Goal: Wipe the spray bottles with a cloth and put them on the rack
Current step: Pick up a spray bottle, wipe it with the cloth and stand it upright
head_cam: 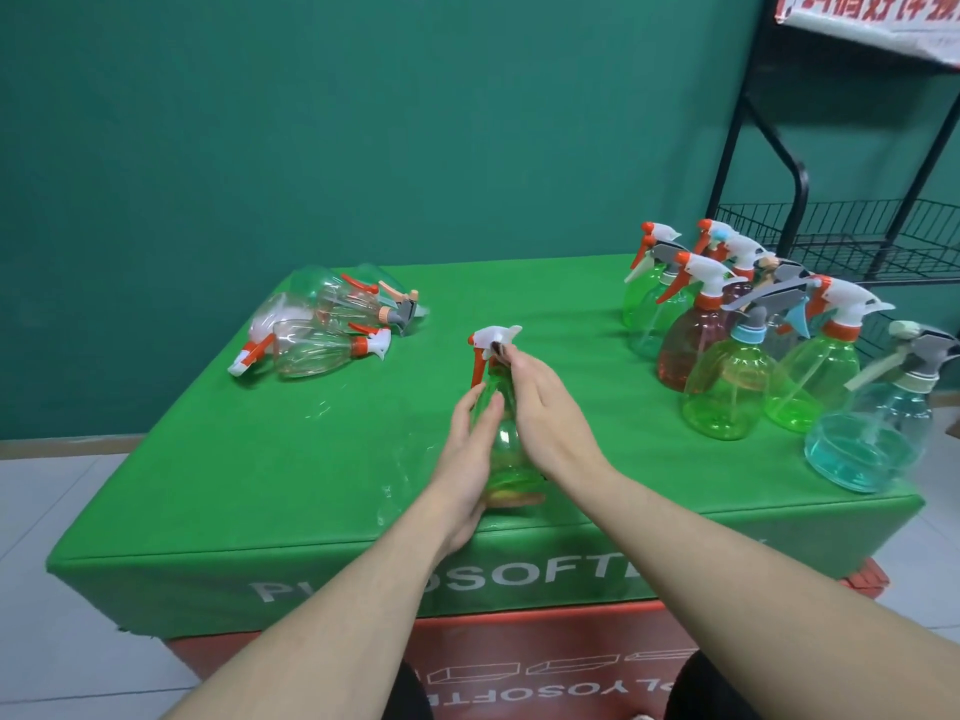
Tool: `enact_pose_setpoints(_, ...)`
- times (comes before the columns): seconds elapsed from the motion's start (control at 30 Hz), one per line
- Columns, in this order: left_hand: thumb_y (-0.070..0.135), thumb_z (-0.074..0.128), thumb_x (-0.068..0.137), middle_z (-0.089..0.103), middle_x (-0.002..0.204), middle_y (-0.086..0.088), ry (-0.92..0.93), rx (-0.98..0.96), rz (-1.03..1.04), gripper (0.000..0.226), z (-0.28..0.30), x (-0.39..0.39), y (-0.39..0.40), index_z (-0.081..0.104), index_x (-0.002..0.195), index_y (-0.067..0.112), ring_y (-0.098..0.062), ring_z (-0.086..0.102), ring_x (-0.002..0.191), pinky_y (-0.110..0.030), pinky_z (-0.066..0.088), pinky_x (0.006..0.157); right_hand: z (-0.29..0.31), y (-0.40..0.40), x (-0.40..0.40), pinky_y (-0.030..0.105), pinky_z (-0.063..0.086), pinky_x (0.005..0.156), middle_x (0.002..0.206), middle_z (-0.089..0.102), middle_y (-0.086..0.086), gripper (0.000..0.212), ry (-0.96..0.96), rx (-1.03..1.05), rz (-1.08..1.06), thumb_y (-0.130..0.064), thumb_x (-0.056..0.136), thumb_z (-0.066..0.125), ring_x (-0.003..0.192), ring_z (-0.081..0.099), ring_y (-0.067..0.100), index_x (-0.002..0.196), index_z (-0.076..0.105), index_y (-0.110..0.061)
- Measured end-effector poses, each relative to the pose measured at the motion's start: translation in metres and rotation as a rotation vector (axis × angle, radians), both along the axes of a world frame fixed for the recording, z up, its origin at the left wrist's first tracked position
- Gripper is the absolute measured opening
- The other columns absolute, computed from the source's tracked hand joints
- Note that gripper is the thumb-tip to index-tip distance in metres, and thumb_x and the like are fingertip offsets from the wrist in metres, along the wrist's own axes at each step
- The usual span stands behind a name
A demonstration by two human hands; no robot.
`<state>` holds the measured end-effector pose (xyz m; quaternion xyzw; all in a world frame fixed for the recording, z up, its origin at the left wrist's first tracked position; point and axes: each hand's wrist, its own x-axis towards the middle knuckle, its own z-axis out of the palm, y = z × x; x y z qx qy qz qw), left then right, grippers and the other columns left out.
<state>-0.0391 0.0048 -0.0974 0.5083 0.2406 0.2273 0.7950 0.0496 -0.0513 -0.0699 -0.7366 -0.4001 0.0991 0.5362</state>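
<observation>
A green spray bottle [503, 439] with a white and orange trigger head [493, 339] stands upright near the front middle of the green table [260, 459]. My left hand [467, 459] lies against its left side with fingers straight. My right hand [545, 407] covers its right side, and the fingertips pinch the bottle at the neck just under the head. A bit of orange-brown cloth [511, 497] shows under the bottle's base. The black wire rack [852, 236] stands behind the table at the right.
Several upright spray bottles [737, 387], green, reddish and pale blue, crowd the table's right side. Several clear bottles [322, 330] lie on their sides at the back left. A red box [519, 662] with lettering sits under the table.
</observation>
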Motion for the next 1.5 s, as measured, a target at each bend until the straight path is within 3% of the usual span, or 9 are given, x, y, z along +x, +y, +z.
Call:
enact_pose_setpoints(0.17,0.076,0.06,0.082,0.053,0.149,0.015,0.07,0.052,0.072,0.049,-0.017,0.009,0.013,0.057,0.127,0.055,-0.022,0.054,0.134,-0.058,0.049,0.105,-0.025,-0.009,-0.003,0.019,0.019,0.122,0.157,0.042,-0.007,0.046,-0.173,-0.033,0.025,-0.025,0.111,0.025,0.142,0.031,-0.005,0.152,0.046,-0.02)
enact_pose_setpoints(0.37,0.069,0.069,0.079,0.06,0.145,0.01,-0.004,-0.007,0.03,0.058,-0.027,0.011,0.018,0.058,0.134,0.054,-0.027,0.06,0.131,-0.063,0.051,0.102,-0.026,0.002,0.007,0.001,0.01,0.111,0.162,0.032,-0.011,0.045,-0.165,-0.04,0.021,-0.026,0.11,0.034,0.144,0.02,-0.011,0.154,0.041,-0.024)
enact_pose_setpoints(0.57,0.05,0.051,0.104,0.063,0.141,-0.004,-0.032,-0.095,-0.011,0.041,-0.028,0.01,0.018,0.049,0.145,0.043,-0.036,0.074,0.104,-0.061,0.06,0.07,-0.02,0.016,0.014,0.027,0.014,0.125,0.166,0.026,-0.009,0.047,-0.1,-0.08,0.012,-0.027,0.108,0.036,0.152,0.018,0.0,0.155,0.04,-0.028)
enact_pose_setpoints(0.67,0.062,0.054,0.097,0.059,0.146,0.003,-0.007,-0.044,0.028,0.048,-0.033,0.012,0.018,0.051,0.142,0.046,-0.035,0.066,0.121,-0.063,0.059,0.077,-0.026,0.01,0.007,0.018,0.019,0.118,0.163,0.033,-0.005,0.041,-0.152,-0.047,0.009,-0.022,0.106,0.038,0.147,0.022,-0.005,0.142,0.057,-0.026)
enact_pose_setpoints(0.77,0.069,0.052,0.092,0.065,0.139,0.01,0.006,0.028,0.053,0.045,-0.035,0.013,0.019,0.059,0.132,0.05,-0.027,0.06,0.13,-0.067,0.051,0.098,-0.033,0.001,0.001,0.028,0.026,0.12,0.158,0.04,-0.003,0.038,-0.272,-0.016,0.028,-0.024,0.103,0.038,0.147,0.028,0.001,0.13,0.065,-0.025)
enact_pose_setpoints(1.07,0.07,0.023,0.102,0.076,0.12,-0.006,0.004,-0.081,0.05,0.065,-0.031,0.009,0.021,0.066,0.131,0.031,-0.023,0.074,0.108,-0.046,0.061,0.084,-0.062,-0.026,-0.012,0.049,0.021,0.124,0.163,0.03,0.003,0.04,-0.5,-0.005,0.114,-0.024,0.105,0.037,0.153,0.021,0.026,0.141,0.055,-0.024)
enact_pose_setpoints(1.2,0.076,0.053,0.088,0.073,0.125,-0.015,-0.046,-0.201,0.066,0.078,-0.038,0.006,0.026,0.064,0.135,0.015,-0.029,0.07,0.118,-0.046,0.053,0.104,-0.079,-0.035,-0.023,0.048,0.014,0.127,0.167,0.021,-0.005,0.044,-0.559,-0.046,0.149,-0.025,0.103,0.036,0.157,0.003,0.027,0.144,0.052,-0.027)
enact_pose_setpoints(1.3,0.077,0.083,0.06,0.067,0.133,-0.021,-0.043,-0.264,0.065,0.112,-0.044,0.008,0.029,0.05,0.149,0.017,-0.037,0.067,0.121,-0.048,0.057,0.099,-0.087,-0.04,-0.026,0.052,0.019,0.125,0.167,0.022,-0.006,0.044,-0.602,-0.029,0.142,-0.022,0.102,0.04,0.157,0.004,0.029,0.143,0.052,-0.027)
enact_pose_setpoints(1.5,0.072,0.088,0.06,0.063,0.136,-0.025,-0.132,-0.347,0.06,0.115,-0.05,0.013,0.032,0.047,0.151,0.016,-0.042,0.065,0.123,-0.054,0.056,0.1,-0.092,-0.047,-0.029,0.063,0.03,0.116,0.161,0.034,-0.002,0.038,-0.681,-0.013,0.087,-0.028,0.102,0.046,0.153,0.018,0.036,0.137,0.061,-0.028)
